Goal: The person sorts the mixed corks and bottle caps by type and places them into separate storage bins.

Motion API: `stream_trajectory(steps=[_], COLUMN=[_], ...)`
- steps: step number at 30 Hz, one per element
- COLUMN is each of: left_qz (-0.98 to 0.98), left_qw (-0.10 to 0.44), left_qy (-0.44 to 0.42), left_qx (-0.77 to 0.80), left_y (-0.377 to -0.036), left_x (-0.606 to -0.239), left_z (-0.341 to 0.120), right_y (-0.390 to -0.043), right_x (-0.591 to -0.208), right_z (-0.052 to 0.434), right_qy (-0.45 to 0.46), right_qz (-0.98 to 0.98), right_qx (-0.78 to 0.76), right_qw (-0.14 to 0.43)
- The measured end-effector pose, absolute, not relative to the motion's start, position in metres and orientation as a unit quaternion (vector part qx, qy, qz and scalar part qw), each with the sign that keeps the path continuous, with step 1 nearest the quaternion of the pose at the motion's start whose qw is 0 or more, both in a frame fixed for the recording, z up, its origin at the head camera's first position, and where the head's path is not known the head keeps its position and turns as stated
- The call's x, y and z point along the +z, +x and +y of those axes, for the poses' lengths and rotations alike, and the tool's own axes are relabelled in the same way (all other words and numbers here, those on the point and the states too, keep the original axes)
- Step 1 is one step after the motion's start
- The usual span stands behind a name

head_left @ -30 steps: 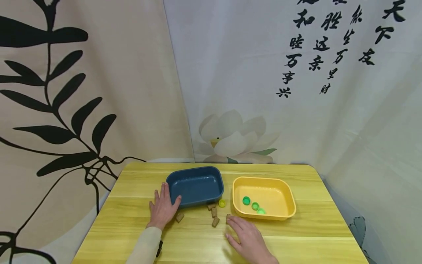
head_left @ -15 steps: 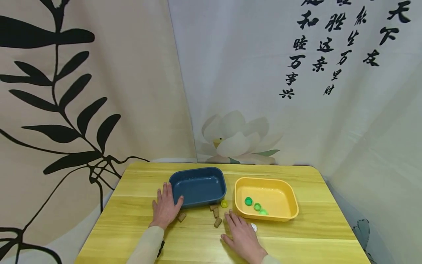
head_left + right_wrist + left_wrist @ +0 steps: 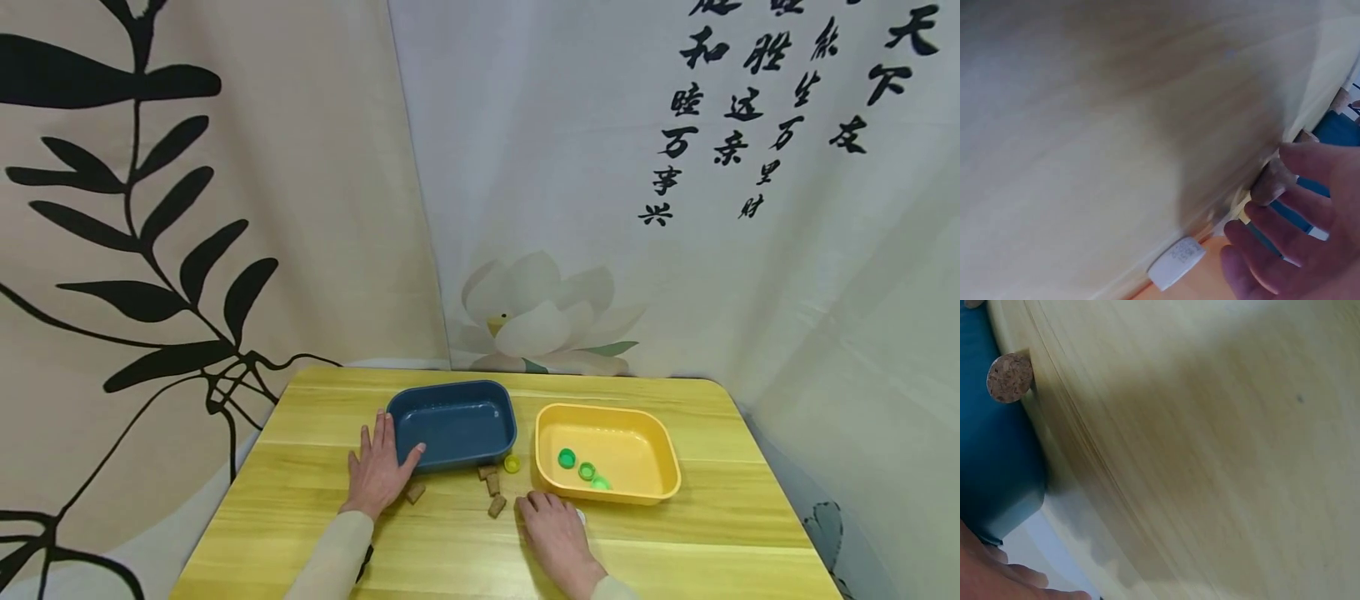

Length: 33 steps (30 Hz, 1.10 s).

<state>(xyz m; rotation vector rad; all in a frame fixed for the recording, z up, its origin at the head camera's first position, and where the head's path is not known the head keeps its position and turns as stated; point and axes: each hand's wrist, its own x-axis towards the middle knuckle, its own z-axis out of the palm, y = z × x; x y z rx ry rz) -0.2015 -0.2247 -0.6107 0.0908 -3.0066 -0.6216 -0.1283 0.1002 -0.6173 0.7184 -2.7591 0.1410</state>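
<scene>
Your left hand (image 3: 377,473) lies flat on the bench (image 3: 300,500), fingers straight and spread, at abt 9 o'clock from the blue tray (image 3: 452,423). Thumb tip touches the tray's near-left corner; nothing's gripped. Just at 4 o'clock of that hand sits a cork (image 3: 414,492) on the wood, close to the thumb side but apart from it. The left wrist view shows a cork end (image 3: 1009,377) against the tray's blue wall (image 3: 991,456), w/ bare bench filling the rest.

Moving right, two more corks near the tray's front-right corner: a small pair-up at 6 o'clock of that corner (image 3: 489,478), and another (image 3: 497,505) a bit nearer you. A yellow cap (image 3: 512,463) sits btwn the blue tray and the yellow tray (image 3: 660,467), just beside both.

Your right hand (image 3: 553,531) rests palm down at 6 o'clock of the yellow tray's near-left corner, fingers loosely bent toward the bench. A white cap (image 3: 581,517) peeks out at the hand's right edge, touching or nearly so. The right wrist view is blurred; fingers (image 3: 1310,206) look relaxed, and a brownish thing, prob a cork, sits at the fingertips, but can't tell if it's pinched.

Inside the yellow tray, three green caps (image 3: 584,470) lie in a row toward its near side.
</scene>
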Motion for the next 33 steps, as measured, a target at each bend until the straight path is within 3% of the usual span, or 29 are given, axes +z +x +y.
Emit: stream_trajectory(steps=[11,17,26,33], left_qz=[-0.980,-0.979,-0.979,-0.978], left_qw=[0.026,0.018,0.017,0.022], left_qy=[0.024,0.029,0.029,0.028], left_qx=[-0.198,-0.198,-0.202,-0.205], left_y=[-0.203,-0.203,-0.204,-0.203], left_x=[-0.610,-0.609,-0.612,-0.614], left_z=[-0.226,-0.225,-0.226,-0.227], right_y=[-0.128,-0.129,-0.141,-0.153], right_x=[-0.621,-0.608,-0.589,-0.575], right_z=[0.104,0.102,0.093,0.081], right_qy=[0.270,0.269,0.278,0.275], right_qz=[-0.939,-0.934,-0.910,-0.905], right_qx=[0.078,0.117,0.154,0.181], right_qw=[0.199,0.204,0.265,0.271])
